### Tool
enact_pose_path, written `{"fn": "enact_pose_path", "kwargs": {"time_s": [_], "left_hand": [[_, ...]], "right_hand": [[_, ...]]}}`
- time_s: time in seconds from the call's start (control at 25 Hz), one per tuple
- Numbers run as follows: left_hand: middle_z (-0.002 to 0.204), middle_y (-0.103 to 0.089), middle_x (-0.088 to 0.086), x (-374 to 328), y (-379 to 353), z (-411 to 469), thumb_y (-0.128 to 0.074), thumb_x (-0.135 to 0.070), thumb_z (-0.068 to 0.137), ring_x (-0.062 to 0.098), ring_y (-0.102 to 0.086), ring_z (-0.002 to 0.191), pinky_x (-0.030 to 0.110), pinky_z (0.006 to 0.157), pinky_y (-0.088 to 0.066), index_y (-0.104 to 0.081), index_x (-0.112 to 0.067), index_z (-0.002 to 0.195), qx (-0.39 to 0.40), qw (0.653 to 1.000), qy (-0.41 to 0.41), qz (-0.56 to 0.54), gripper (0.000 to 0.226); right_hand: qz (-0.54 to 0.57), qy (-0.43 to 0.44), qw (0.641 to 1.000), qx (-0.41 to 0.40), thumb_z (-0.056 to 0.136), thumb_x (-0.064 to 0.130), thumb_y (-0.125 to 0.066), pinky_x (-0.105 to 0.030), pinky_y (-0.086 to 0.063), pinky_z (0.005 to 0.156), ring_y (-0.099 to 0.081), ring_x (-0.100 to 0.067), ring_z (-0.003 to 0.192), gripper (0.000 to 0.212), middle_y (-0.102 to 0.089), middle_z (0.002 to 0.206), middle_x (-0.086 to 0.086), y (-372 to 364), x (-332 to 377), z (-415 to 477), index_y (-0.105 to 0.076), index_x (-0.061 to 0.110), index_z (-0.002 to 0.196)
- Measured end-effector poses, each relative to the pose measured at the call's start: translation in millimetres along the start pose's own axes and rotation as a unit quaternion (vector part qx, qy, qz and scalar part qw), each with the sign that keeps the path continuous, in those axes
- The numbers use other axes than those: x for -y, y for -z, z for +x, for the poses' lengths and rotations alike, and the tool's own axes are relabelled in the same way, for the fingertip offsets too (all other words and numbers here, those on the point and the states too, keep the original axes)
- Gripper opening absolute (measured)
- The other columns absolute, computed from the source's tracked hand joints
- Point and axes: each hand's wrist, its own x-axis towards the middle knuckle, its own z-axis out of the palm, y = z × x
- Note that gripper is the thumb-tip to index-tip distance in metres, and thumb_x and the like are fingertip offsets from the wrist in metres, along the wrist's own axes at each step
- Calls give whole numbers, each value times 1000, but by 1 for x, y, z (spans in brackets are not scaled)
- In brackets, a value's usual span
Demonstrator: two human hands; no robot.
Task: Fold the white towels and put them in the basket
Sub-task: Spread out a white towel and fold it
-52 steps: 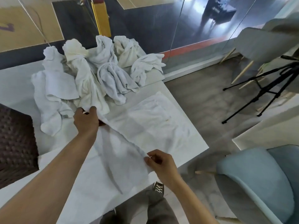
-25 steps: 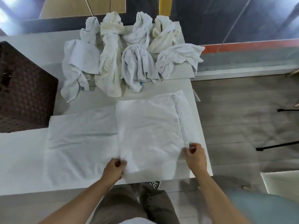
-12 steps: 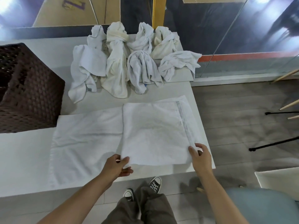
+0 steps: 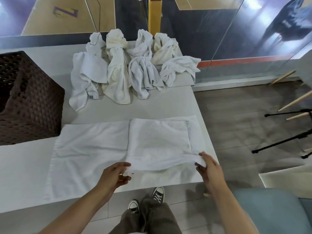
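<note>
The towel (image 4: 158,141) being worked lies flat on the table (image 4: 152,108), just right of the basket. Its left half is a single layer, and its right half is doubled over on top of itself, so the first fold looks done. The left hand (image 4: 114,174) pinches the near left corner of the doubled part between thumb and fingers. The right hand (image 4: 209,169) pinches the near right corner in the same way. Between them the near edge is raised a little off the table, sagging in the middle.

This looks like the start of the next fold. It calls for both corners to travel together, kept level and taut, so that the layers stay lined up and the single layer on the left does not drag or bunch.

The brown woven basket (image 4: 30,102) stands at the left end of the table, well apart from both hands. Only its side wall and a dark part of its opening show, so what it holds cannot be told. The pile of crumpled towels (image 4: 135,68) waits unfolded at the far side of the table.
</note>
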Motion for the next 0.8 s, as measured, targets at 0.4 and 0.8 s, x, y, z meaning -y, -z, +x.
{"fn": "enact_pose_path", "kwargs": {"time_s": [0.4,0.8], "left_hand": [[56,-66,0,-88,-34,92,-72,-27,91,15,-55,44,29,53,-48,-70,-10,99,-147,971,-144,124,19],[92,-70,-2,-96,-39,190,-75,-38,86,22,-68,87,38,84,-57,-67,-25,96,-192,956,-130,178,19]], "right_hand": [[-156,82,984,-20,96,20,-69,-29,-49,58,-70,-17,57,9,-78,78,-7,-69,56,88,-67,12,99],[-288,86,945,-125,94,27,-64,-38,-62,70,-74,-20,70,24,-75,84,-3,-93,33,145,-64,16,115]]}}
